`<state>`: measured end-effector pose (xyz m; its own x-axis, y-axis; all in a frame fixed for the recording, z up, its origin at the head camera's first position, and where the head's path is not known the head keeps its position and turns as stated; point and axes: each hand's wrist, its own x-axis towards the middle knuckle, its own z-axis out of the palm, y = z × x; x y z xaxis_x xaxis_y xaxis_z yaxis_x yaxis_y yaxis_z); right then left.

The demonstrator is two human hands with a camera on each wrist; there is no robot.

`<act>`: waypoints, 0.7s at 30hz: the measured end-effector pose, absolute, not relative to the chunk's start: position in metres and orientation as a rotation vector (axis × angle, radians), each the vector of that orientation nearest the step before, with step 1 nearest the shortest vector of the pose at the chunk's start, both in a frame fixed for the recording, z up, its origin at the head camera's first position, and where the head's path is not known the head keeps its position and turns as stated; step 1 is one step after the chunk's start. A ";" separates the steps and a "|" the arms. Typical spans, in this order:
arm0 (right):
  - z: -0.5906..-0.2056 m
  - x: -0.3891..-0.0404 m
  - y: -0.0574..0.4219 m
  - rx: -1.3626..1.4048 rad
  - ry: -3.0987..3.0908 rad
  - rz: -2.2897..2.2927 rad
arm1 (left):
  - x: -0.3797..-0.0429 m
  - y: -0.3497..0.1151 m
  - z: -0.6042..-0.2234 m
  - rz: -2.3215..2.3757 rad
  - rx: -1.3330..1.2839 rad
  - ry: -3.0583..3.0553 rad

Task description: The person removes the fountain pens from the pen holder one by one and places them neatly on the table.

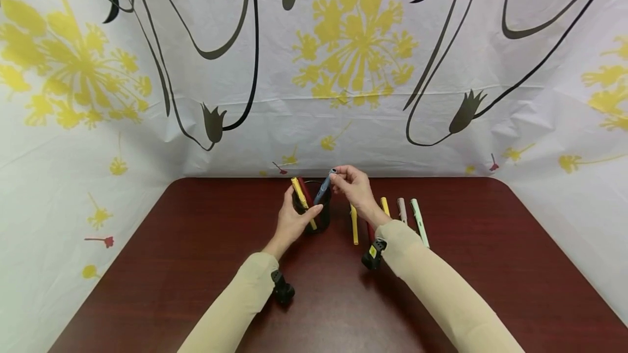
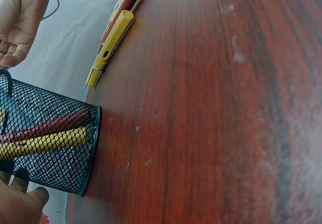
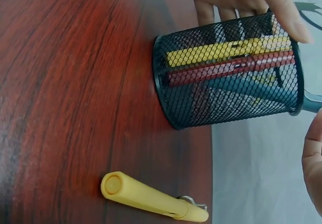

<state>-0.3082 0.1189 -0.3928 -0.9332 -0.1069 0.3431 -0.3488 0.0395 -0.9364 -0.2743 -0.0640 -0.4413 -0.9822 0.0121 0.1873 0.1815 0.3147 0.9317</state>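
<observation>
Largest first. You have a white cloth backdrop [image 1: 275,75] with yellow and grey plant prints behind everything, then a dark red-brown wood-grain table [image 1: 171,238]. Landmark: the black cylindrical wire-mesh cup [image 3: 226,112], standing near the table's far edge.

Your left hand [image 1: 293,223] is on the cup's left side, fingers curled round the wall, thumb at the rim. Your right hand [image 1: 357,192] is just above and right of the cup, thumb and fingertips pinching the upper end of a slim blue pen [image 1: 321,189].

Key relation: the pen's long axis slants down-left from your right fingertips into the cup. Top end sits in the pinch above the rim, lower part inside the mesh. Right hand is the nearer one; left touches only the cup, as far as I can see. Whether the pen's lower tip meets the cup's base, can't tell through the mesh.

Also in the cup, left of the blue one: a yellow pen [image 1: 302,189] and a dark red pen [image 3: 206,74], side by side.

Right of the cup, loose row on the table: yellow capped pen [image 3: 146,196] nearest, then red capped pen [image 2: 130,0], second yellow capped pen [image 1: 385,205], pinkish-grey pen [image 1: 402,210], pale green pen [image 1: 419,222] farthest.
</observation>
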 end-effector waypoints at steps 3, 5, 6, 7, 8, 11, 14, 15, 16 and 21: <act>-0.388 -0.305 0.119 0.428 -2.084 2.009 | -0.274 -0.064 -0.441 -1.740 -0.171 -2.440; -0.383 -0.303 0.120 0.384 -2.038 2.021 | -0.273 -0.064 -0.440 -1.735 -0.168 -2.446; -0.380 -0.303 0.121 0.362 -2.007 2.032 | -0.273 -0.064 -0.440 -1.735 -0.168 -2.446; -0.378 -0.303 0.122 0.337 -1.969 2.052 | -0.273 -0.064 -0.440 -1.734 -0.168 -2.446; -0.375 -0.303 0.124 0.310 -1.929 2.075 | -0.273 -0.064 -0.440 -1.734 -0.170 -2.444; -0.369 -0.303 0.130 0.237 -1.802 2.158 | -0.273 -0.064 -0.440 -1.736 -0.174 -2.439; -0.365 -0.303 0.137 0.170 -1.686 2.240 | -0.273 -0.064 -0.441 -1.739 -0.175 -2.441; -0.364 -0.303 0.140 0.157 -1.655 2.260 | -0.273 -0.064 -0.441 -1.740 -0.175 -2.443; -0.364 -0.303 0.143 0.146 -1.627 2.279 | -0.273 -0.064 -0.441 -1.741 -0.176 -2.445; -0.365 -0.301 0.156 0.109 -1.517 2.347 | -0.272 -0.064 -0.442 -1.741 -0.182 -2.451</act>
